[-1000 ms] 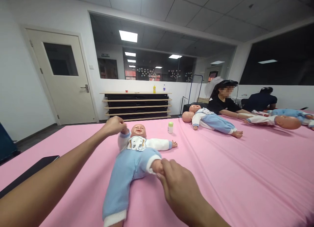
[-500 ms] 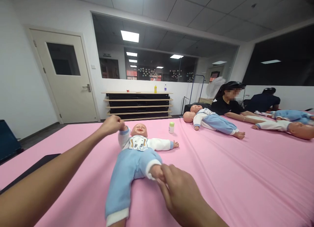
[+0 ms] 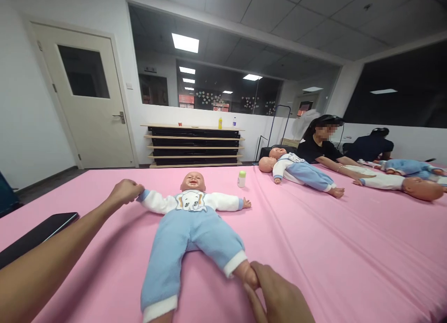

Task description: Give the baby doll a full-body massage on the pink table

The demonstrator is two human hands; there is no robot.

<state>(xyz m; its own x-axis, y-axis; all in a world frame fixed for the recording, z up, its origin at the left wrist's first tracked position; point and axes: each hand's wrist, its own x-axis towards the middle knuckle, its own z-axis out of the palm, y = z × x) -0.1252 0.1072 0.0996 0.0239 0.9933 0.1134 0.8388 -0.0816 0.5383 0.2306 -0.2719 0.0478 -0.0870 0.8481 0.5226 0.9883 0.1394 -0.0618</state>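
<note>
A baby doll (image 3: 192,230) in a white top with an elephant face and light blue trousers lies on its back on the pink-covered table (image 3: 335,267). My left hand (image 3: 126,191) is closed around the doll's hand on the left side, and that arm is stretched out sideways. Down at the front, my right hand (image 3: 275,290) grips the doll's foot (image 3: 247,273) on the right side, with the leg angled outward. The doll's other arm rests spread on the cloth. Its other foot is cut off by the bottom edge of the view.
A small white bottle with a green cap (image 3: 241,179) stands beyond the doll. A black flat device (image 3: 42,234) lies at left, partly behind my forearm. More dolls (image 3: 300,171) lie at right, where a person (image 3: 319,141) reaches over another doll. Shelves (image 3: 195,146) stand behind.
My left hand has drawn the doll's arm outward to the left and down. My right hand has pulled the bent leg out straighter, toward me and to the right.
</note>
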